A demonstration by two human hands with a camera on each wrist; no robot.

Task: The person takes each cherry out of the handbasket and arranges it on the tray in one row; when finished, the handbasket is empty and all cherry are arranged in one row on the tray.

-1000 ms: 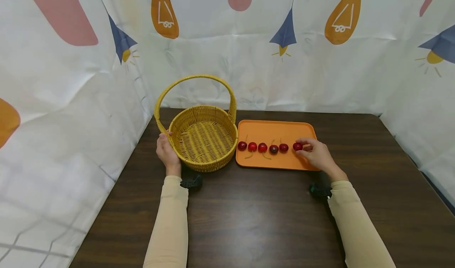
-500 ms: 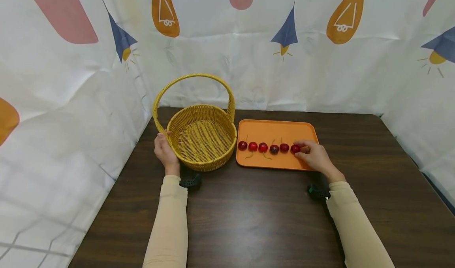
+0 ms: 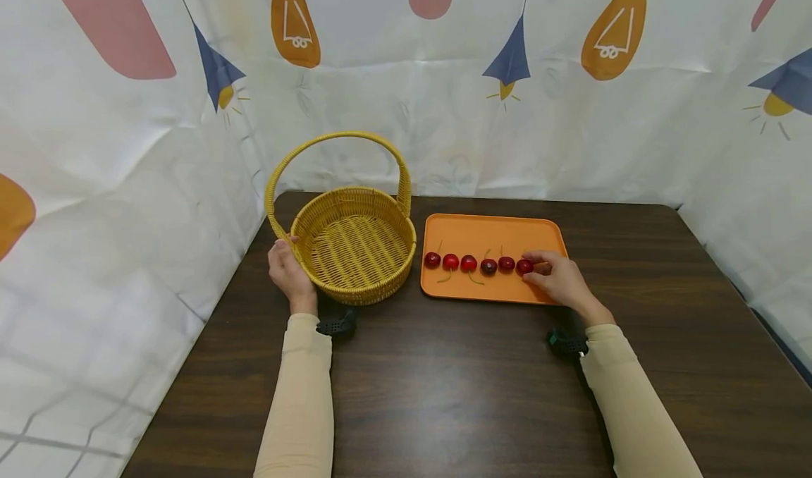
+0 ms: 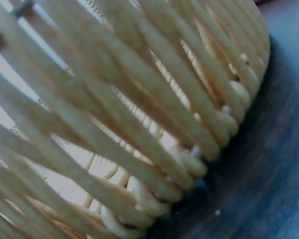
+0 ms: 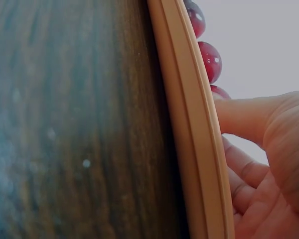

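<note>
On the left of the table stands a yellow wicker basket (image 3: 368,295) with a tall arched handle; no fruit shows inside it. My left hand (image 3: 290,270) holds its left side near the foot of the handle. The basket's woven wall (image 4: 114,109) fills most of the left wrist view, which does not show the hand. At the right end of a row of cherries (image 3: 469,264) on an orange tray (image 3: 495,228), my right hand (image 3: 561,279) pinches a dark red cherry (image 3: 524,266) between thumb and fingers. In the right wrist view the thumb mostly hides that cherry (image 5: 221,92).
The dark wooden table (image 3: 438,386) extends in front of the tray and basket. Behind it hangs a white curtain (image 3: 412,111) printed with bulbs and lamps. The tray's raised rim (image 5: 192,109) runs beside the right hand. Thin stems stick out from several cherries.
My left hand and the basket have shifted a little to the left, widening the gap to the tray. My right hand has brought its cherry left, close to the row's end.
</note>
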